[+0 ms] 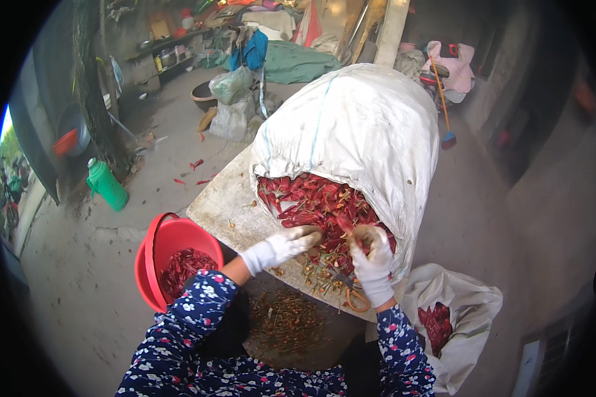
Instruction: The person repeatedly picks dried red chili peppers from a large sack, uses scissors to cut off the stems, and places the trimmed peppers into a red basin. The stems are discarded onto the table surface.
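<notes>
A large white woven sack (357,124) lies on its side on a stone slab (223,208), its mouth towards me, spilling dried red chili peppers (313,198). My right hand (372,258), in a white glove, pinches one red chili pepper (345,222) above the pile. Just left of it, my gloved left hand (285,246) reaches over the pile's near edge; whether its fingers hold anything is unclear. Below my hands are cut stems (318,278) and scissors with an orange handle loop (357,301), partly hidden by the stems and my right hand.
At left stands a red bucket (146,268) of chilies, with a green thermos flask (107,184) beyond. An open white sack (472,317) with chilies sits at right. Stem scraps (288,317) lie below the slab. A broom (447,139) and a tree trunk (92,84) stand farther off.
</notes>
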A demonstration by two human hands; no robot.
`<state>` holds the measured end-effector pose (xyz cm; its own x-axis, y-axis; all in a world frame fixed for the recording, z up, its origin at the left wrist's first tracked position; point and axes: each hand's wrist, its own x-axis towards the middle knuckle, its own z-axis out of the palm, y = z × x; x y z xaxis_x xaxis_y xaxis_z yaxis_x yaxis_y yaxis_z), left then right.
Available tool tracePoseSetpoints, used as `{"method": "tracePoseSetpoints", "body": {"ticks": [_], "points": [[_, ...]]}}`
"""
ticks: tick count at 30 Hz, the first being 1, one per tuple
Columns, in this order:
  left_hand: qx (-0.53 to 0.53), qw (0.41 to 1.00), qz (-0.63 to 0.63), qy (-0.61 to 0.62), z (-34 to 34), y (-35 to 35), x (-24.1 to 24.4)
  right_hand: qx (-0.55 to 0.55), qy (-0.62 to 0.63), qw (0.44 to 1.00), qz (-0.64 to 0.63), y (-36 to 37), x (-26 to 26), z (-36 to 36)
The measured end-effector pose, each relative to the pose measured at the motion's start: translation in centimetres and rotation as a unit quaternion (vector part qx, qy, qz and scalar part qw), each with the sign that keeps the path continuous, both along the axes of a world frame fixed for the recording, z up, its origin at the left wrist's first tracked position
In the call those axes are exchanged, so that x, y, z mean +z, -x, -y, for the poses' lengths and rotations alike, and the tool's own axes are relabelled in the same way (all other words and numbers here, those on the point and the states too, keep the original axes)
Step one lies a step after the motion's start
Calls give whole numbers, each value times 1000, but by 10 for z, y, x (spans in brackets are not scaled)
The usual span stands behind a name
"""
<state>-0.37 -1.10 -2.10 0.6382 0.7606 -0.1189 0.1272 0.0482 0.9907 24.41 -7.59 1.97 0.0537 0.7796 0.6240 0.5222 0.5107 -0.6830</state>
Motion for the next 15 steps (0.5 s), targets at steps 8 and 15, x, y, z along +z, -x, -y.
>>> {"method": "tracePoseSetpoints", "body": {"ticks": [8, 15], "points": [[147, 972, 120, -141, 8, -55, 15, 63, -84, 958, 265, 8, -7, -5], [107, 818, -382, -417, 24, -57, 17, 58, 150, 987, 15, 17, -15, 3]]}}
